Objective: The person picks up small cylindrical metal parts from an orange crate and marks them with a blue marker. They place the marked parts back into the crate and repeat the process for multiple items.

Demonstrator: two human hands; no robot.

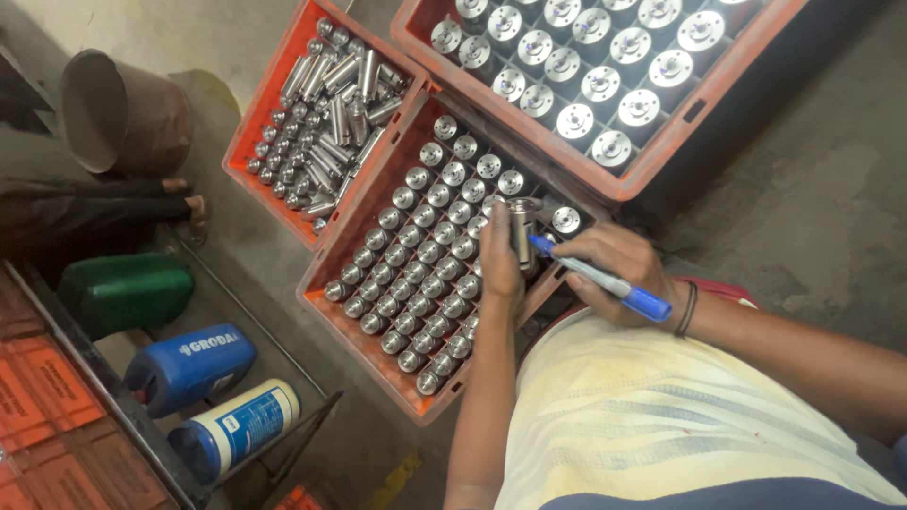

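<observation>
Left hand (499, 260) gripping short steel cylinder (521, 231) above orange plastic crate (378, 364); right hand (614, 269) pinching blue marker pen (605, 281) against it. Likely risk: cylinder slipping, toppling neighbouring upright pieces.

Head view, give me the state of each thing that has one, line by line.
Left hand: gripping a metal cylinder, upright.
Right hand: holding a blue marker, tip at the cylinder.
Middle crate: cylinders standing in rows.
Left crate: cylinders piled loosely.
Bucket: tipped sideways.
</observation>
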